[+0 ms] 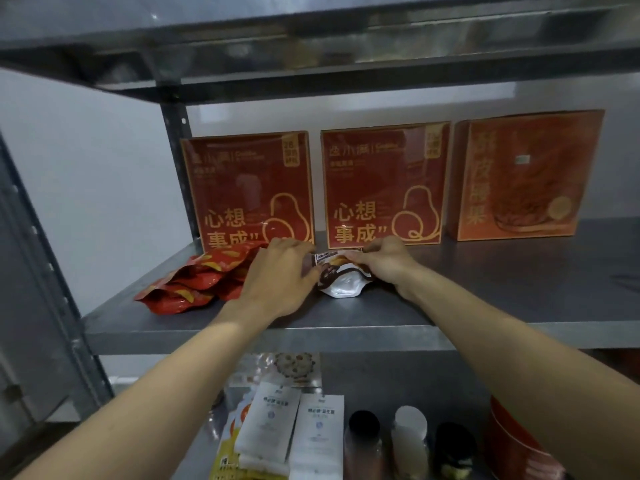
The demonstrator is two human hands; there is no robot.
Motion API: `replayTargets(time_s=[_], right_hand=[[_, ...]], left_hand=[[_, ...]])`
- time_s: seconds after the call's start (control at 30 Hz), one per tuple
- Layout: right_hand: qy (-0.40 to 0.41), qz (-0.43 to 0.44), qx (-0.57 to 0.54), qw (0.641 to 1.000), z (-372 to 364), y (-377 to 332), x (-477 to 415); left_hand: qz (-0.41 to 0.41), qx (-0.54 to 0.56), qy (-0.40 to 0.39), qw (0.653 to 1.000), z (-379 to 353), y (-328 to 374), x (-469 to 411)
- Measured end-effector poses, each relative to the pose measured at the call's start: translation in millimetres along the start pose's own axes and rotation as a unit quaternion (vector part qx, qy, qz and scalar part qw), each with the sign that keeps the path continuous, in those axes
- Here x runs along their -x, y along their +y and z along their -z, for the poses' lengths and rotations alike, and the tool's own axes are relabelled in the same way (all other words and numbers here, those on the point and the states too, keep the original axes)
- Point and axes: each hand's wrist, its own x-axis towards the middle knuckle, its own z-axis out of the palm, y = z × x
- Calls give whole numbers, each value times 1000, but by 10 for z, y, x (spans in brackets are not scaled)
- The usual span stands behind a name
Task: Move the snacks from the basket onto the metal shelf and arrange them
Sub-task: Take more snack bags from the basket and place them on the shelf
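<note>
"White-and-brown glossy snack pouch [341, 280]: where is it lying?"
"On the grey metal shelf [485, 306], just right of the red foil packets [194, 282]. Left hand [277, 275] and right hand [388, 261] are pinching its side edges. It is seeming light, soft and slippery, so holding the sealed edges is looking safest."

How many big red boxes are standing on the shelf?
3. The left box stands behind the left hand, the middle box behind the right hand, the right box farther right, all upright at the back of the metal shelf. None seems hidden.
</note>
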Motion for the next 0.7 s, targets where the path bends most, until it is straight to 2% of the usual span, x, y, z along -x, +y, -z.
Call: replayTargets(time_s=[0.1, 0.17, 0.27, 0.4, 0.47, 0.57, 0.7], right_hand=[[30, 48, 127, 990, 50, -57, 58], [28, 116, 213, 970, 89, -135, 149], [-15, 216, 279, 936, 123, -282, 362], [-53, 278, 354, 891, 99, -415, 661], [-64, 293, 376, 877, 23, -445, 815], [-64, 311, 361, 877, -241, -517, 1074], [-61, 372, 340, 861, -820, -639, 1460]], left_hand=[[-7, -31, -6, 999, 16, -20, 10], [-9, -52, -3, 999, 48, -19, 26], [-2, -102, 22, 994, 128, 20, 98], [21, -155, 47, 986, 289, 53, 325], [45, -168, 60, 983, 382, 0, 513], [99, -162, 100, 977, 536, -149, 913], [159, -201, 92, 962, 797, -449, 1541]])
